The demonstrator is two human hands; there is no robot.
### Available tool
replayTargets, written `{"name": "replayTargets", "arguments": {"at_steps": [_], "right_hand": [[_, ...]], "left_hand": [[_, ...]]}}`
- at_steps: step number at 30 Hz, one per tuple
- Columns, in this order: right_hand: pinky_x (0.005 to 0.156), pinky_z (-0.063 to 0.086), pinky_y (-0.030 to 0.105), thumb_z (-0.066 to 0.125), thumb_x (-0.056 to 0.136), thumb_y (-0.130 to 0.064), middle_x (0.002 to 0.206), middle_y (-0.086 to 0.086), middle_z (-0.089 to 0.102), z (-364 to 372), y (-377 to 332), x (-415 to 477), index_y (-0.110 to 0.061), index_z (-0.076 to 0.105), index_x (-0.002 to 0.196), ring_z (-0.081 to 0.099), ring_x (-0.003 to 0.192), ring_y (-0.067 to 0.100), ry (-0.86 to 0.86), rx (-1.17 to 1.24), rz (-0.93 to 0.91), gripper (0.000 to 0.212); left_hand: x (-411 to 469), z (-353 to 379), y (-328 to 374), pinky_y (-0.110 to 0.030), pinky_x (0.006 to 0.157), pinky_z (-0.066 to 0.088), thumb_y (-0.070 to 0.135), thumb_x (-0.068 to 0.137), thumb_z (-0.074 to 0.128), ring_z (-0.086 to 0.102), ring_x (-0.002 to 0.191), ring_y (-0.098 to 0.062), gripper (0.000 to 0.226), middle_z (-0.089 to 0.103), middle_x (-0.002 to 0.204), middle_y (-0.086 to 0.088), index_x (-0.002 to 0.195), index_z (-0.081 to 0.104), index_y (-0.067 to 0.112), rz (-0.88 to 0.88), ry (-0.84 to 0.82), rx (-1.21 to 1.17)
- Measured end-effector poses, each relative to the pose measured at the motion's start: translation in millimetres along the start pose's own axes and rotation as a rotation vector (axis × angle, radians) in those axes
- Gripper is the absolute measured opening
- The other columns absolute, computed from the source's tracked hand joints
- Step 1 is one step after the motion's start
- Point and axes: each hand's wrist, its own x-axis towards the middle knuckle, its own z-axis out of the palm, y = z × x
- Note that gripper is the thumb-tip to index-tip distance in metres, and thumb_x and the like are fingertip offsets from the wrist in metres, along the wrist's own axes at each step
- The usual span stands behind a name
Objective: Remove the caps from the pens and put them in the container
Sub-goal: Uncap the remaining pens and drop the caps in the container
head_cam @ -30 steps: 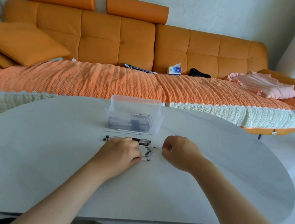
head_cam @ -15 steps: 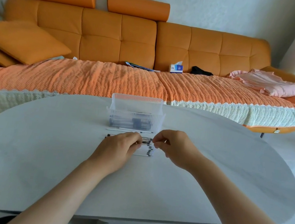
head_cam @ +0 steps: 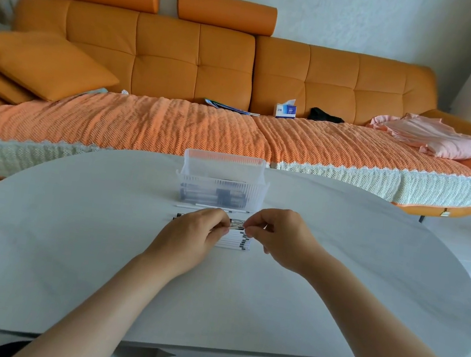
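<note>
Orange sofa (head_cam: 196, 61) out back, pale oval surface (head_cam: 67, 245) in front of me. Thin white pens (head_cam: 239, 241) with black tips lie in a tight row mid-surface, just before the clear ribbed container (head_cam: 220, 188), which has dark bits in the bottom. My left hand (head_cam: 192, 237) and right hand (head_cam: 280, 239) meet over the row, the fingers of both pinching one pen (head_cam: 236, 229) by its ends.

Both forearms reaching forward, left hand (head_cam: 194, 233) and right hand (head_cam: 280, 239) nearly meeting (backs upward), pinching one pen (head_cam: 237, 230).
</note>
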Motion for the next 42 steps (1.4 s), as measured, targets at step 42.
{"name": "replayTargets", "arguments": {"at_steps": [42], "right_hand": [[0.074, 0.042, 0.027, 0.045, 0.102, -0.040, 0.110, -0.009, 0.057, 25, 19, 52, -0.036, 0.068, 0.115, 0.057, 0.102, 0.014, -0.031, -0.543, -0.008, 0.027]], "left_hand": [[-1, 6, -14, -0.022, 0.078, 0.034, 0.039, 0.082, 0.071, 0.043, 0.105, -0.005, 0.029, 0.052, 0.101, 0.016, 0.109, 0.064, 0.031, 0.153, -0.079, 0.143]]}}
